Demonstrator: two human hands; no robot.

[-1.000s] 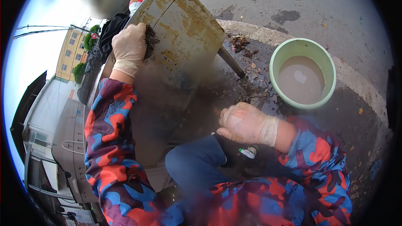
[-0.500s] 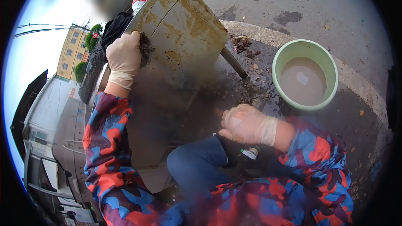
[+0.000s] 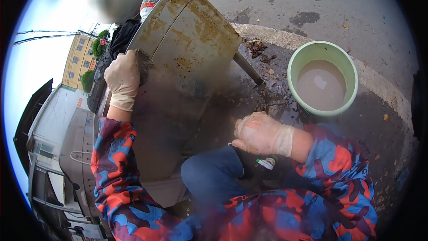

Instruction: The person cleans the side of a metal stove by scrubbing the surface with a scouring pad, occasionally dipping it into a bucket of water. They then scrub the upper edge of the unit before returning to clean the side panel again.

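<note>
My left hand [image 3: 122, 73], in a pale rubber glove, is closed around a dark grey, wiry scouring pad [image 3: 143, 66]. The pad presses against the left edge of a metal panel [image 3: 196, 33] smeared with brown grime. Just above that hand, a black cloth [image 3: 125, 35] and a labelled plastic bottle [image 3: 149, 5] lie behind the panel's edge. My right hand [image 3: 258, 131], gloved too, rests curled into a fist above my bent legs. Whatever its fingers hold, if anything, is hidden. A blurred patch covers the panel's lower part.
A light green bucket [image 3: 323, 80] of murky water stands at the right, by the kerb [image 3: 379, 82]. A metal leg [image 3: 248, 68] slants down from the panel to wet ground with dark debris [image 3: 278, 102]. A grey cabinet-like body [image 3: 76, 147] is at the left.
My left hand has slid down and slightly left along the panel's edge with the scouring pad. My right hand has stayed nearly still. The view has shifted a little.
</note>
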